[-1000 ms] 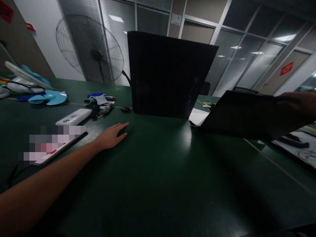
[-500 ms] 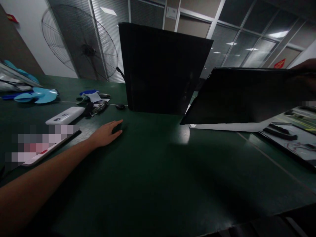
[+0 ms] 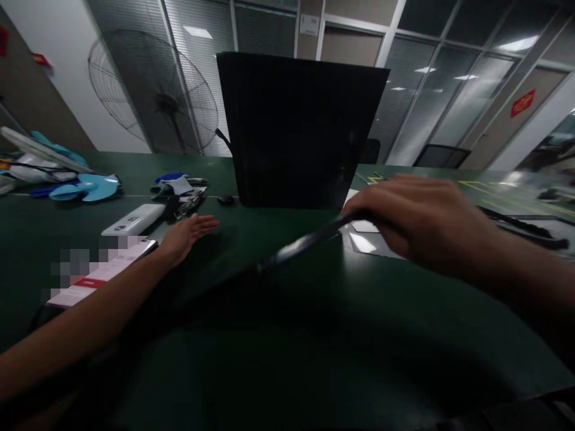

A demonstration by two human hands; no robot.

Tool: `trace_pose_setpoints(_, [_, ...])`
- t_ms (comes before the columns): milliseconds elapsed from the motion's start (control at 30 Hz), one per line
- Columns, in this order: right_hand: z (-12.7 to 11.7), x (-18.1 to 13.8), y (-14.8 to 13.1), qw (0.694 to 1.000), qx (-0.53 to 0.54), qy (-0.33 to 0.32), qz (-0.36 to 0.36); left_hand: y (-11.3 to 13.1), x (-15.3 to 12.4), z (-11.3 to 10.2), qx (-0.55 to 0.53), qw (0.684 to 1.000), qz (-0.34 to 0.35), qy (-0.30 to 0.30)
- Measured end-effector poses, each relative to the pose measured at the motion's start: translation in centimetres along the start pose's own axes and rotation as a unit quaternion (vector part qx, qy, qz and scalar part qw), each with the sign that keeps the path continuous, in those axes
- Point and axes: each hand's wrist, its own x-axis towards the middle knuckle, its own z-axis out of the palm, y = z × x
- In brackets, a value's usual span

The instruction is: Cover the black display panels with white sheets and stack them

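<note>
My right hand (image 3: 417,221) grips the edge of a thin black flat panel (image 3: 300,244) at centre right. The panel is tilted and seen nearly edge-on, running down to the lower left, where it fades into dark shadow. My left hand (image 3: 188,234) is over the green table (image 3: 287,323) on the left, fingers stretched out and holding nothing. Close to it are a white device (image 3: 133,219) and a partly blurred-out flat item with a pink-white face (image 3: 110,263). A large black panel (image 3: 300,131) stands upright at the back centre.
Back left lie light-blue fan blades (image 3: 87,188), a small pile of cloth and tools (image 3: 177,187) and a black computer mouse (image 3: 226,200). White sheets (image 3: 375,242) lie beneath my right hand. At the right edge rests a tray with black parts (image 3: 530,228). A large fan (image 3: 166,102) stands behind the table.
My right hand has brought the black panel from the far right toward the centre, turning it edge-on and uncovering the white sheets. My left hand has rolled slightly, its fingers closer together.
</note>
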Motion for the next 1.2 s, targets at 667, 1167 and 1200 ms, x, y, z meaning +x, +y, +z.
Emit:
trace_pose_setpoints(667, [14.4, -6.0, -8.9, 0.910, 0.288, -0.295, 0.049, 1.6, -1.0, 0.8, 0.537, 0.835, 0.018, -0.121])
trace_pose_setpoints(1167, [14.7, -5.3, -9.0, 0.909, 0.270, -0.280, 0.149, 1.1, -3.8, 5.7, 0.619, 0.779, 0.017, -0.102])
trace_pose_setpoints(1200, [14.7, -5.4, -8.7, 0.909, 0.279, -0.279, 0.136, 1.2, -3.8, 5.5, 0.617, 0.779, 0.025, -0.111])
